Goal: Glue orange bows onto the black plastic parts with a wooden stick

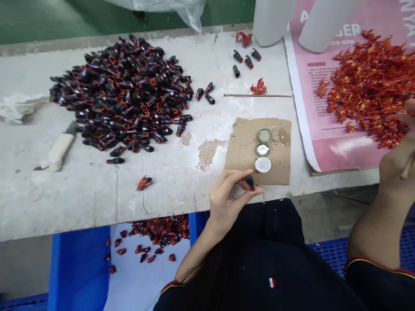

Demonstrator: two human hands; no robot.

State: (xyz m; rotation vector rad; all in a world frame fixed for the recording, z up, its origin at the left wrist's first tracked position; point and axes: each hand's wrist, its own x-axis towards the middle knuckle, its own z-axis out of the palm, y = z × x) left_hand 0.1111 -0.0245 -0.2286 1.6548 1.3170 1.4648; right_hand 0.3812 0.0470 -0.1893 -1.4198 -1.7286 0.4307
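Note:
My left hand [227, 196] pinches a small black and red tube piece [250, 182] at the near edge of a brown cardboard square [243, 149]. Three round bottle caps [263, 150] lie in a row on that cardboard. My right hand [400, 160] is at the right edge, closed on a thin wooden stick [407, 167], beside a heap of orange-red foil pieces [369, 88] on a pink printed sheet [324, 129].
A big pile of black and red tube pieces [125, 93] covers the left of the white table [97, 190]. A knife with a wrapped handle [60, 149] lies at left. Two white bottles [272, 19] stand at the back. A blue crate [78, 268] below holds several pieces.

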